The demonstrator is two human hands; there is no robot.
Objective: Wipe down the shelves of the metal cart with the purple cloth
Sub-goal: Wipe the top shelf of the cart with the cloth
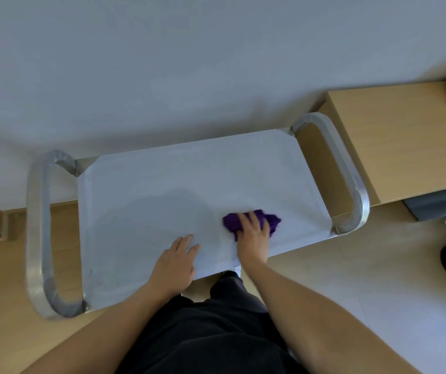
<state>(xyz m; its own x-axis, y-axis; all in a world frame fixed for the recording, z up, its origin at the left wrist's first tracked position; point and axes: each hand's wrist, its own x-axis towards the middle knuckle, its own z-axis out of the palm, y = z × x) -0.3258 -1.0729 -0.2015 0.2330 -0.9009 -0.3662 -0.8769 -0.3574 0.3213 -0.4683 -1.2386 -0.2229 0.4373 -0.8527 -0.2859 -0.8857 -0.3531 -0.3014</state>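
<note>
One shelf only in view: the top of the metal cart [162, 171], flat, pale, pushed against the wall [216, 63] at 12 o'clock. Judged stiff, smooth, likely slick where damp. Possibly prone to roll under a push if on wheels, so worth bracing. Two looped handles [37, 228], at 9 and 3 o'clock, the obvious holds.

Left hand [176, 261] at 6 o'clock on the near edge, fingers straight and spread, laid flat, gripping nothing. Right hand [253, 236] toward 4 o'clock from shelf centre, fingers bent over the purple cloth [270, 218], holding it down on the metal. Cloth bunched. Judged soft, limp, light. Best taken as a wad under the palm, not by a corner.

Lower shelves hidden beneath the top one, number impossible to tell. Wheels unseen. Darker patch [168, 211] near centre: damp or shadow, cannot say. Right thumb mostly out of sight.
</note>
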